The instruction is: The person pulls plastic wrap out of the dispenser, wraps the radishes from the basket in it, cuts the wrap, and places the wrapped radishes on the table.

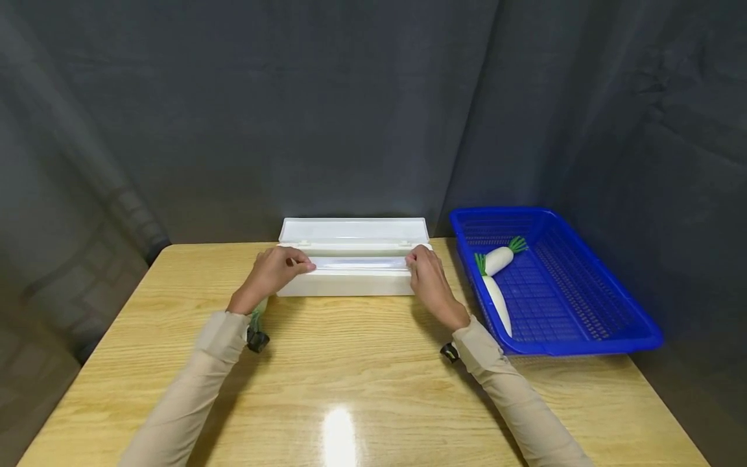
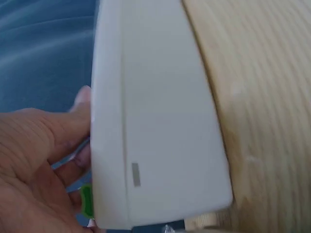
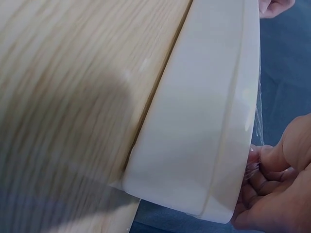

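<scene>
A white cling film dispenser box (image 1: 350,283) sits at the table's back edge, its lid (image 1: 353,229) raised behind it. Clear cling film (image 1: 362,263) stretches across the box top between my hands. My left hand (image 1: 275,269) pinches the film at the left end, thumb against fingers; in the left wrist view the box hides its fingertips. At the other end my right hand (image 1: 430,279) pinches the film, which bunches between thumb and fingers in the right wrist view. A small green piece (image 2: 87,200) shows at the box's edge beside my left fingers.
To the right stands a blue plastic basket (image 1: 583,279) with two white radishes (image 1: 498,305) at its left side. Something pale and green (image 1: 257,314) lies partly hidden behind my left wrist. A dark curtain (image 1: 350,117) hangs right behind the wooden table (image 1: 350,363).
</scene>
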Demonstrator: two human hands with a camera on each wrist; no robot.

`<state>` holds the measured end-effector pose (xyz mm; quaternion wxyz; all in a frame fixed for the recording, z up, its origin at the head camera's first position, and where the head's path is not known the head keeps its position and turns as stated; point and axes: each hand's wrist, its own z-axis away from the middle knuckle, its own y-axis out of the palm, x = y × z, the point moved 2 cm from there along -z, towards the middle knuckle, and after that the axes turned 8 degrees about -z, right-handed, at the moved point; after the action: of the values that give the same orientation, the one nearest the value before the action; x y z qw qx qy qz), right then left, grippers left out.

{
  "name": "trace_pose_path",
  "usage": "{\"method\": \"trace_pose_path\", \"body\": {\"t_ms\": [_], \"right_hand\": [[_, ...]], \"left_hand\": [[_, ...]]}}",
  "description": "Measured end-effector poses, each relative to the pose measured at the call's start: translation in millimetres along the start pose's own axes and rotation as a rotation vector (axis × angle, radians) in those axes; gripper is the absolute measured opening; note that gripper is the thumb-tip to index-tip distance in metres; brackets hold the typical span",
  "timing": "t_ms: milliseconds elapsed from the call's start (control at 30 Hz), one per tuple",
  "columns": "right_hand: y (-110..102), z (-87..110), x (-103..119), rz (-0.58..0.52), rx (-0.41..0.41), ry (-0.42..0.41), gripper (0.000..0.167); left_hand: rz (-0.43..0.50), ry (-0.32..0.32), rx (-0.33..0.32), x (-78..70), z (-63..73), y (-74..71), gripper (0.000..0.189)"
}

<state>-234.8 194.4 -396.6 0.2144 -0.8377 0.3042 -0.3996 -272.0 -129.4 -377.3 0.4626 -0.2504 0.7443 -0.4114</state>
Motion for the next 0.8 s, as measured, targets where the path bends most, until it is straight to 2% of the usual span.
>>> {"method": "trace_pose_path", "body": {"t_ms": [100,267,567,800], "right_hand": [[0,0.5,-1,-0.015,-0.008,-0.013,0.012],[0,1.6,-3,-0.026,-0.023,-0.005,0.012],[-4,4.0,-1,-0.031,-0.024,0.007,0.01],[-8,8.8,-1,-0.029,-0.059,-0.029,0.01]], "left_hand": [[0.023,-0.018,0.013,0.2,-4.0,0.2,0.014],[0.029,0.026,-0.034,-0.3,-8.6,4.2,0.014],[-0.052,0.145,-0.287,-3.4,-3.6,12.5,0.011],[-0.047,0.242,-0.395,-8.2,4.8,14.6,0.009]]}}
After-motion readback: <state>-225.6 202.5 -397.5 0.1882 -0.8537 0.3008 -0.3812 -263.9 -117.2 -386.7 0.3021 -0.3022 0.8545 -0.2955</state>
